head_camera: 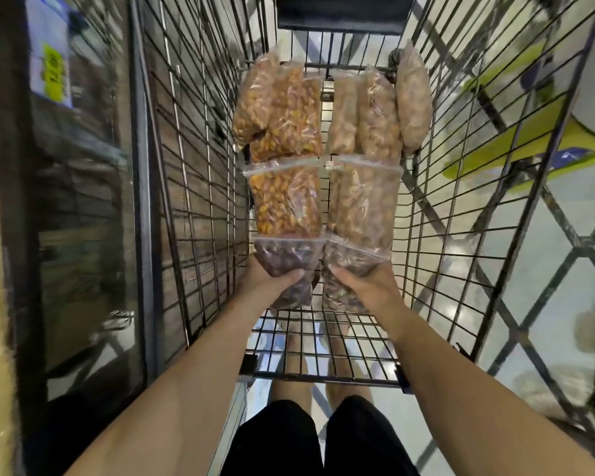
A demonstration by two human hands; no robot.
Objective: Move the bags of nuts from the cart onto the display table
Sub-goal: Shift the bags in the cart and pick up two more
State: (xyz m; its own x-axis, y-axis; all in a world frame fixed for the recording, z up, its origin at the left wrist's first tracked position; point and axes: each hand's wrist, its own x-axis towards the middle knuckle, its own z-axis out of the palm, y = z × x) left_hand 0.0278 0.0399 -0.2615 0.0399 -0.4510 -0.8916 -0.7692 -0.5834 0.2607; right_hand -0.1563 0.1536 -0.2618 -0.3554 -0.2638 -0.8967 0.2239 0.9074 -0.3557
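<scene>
Two dark nut bags lie at the near end of the cart. My left hand grips one and my right hand the other, with the fingers hidden underneath. Orange bags and tan bags line up beyond. The left side's all blur, and a pale shiny floor shows through the wire.

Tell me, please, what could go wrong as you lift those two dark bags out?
The left hand grips the left dark bag and the right hand the right dark bag, mid-body; either could slip.
The orange bag and pale bag lie right against them; lifting could drag those askew.
Thin plastic may snag on the cart wire.
</scene>
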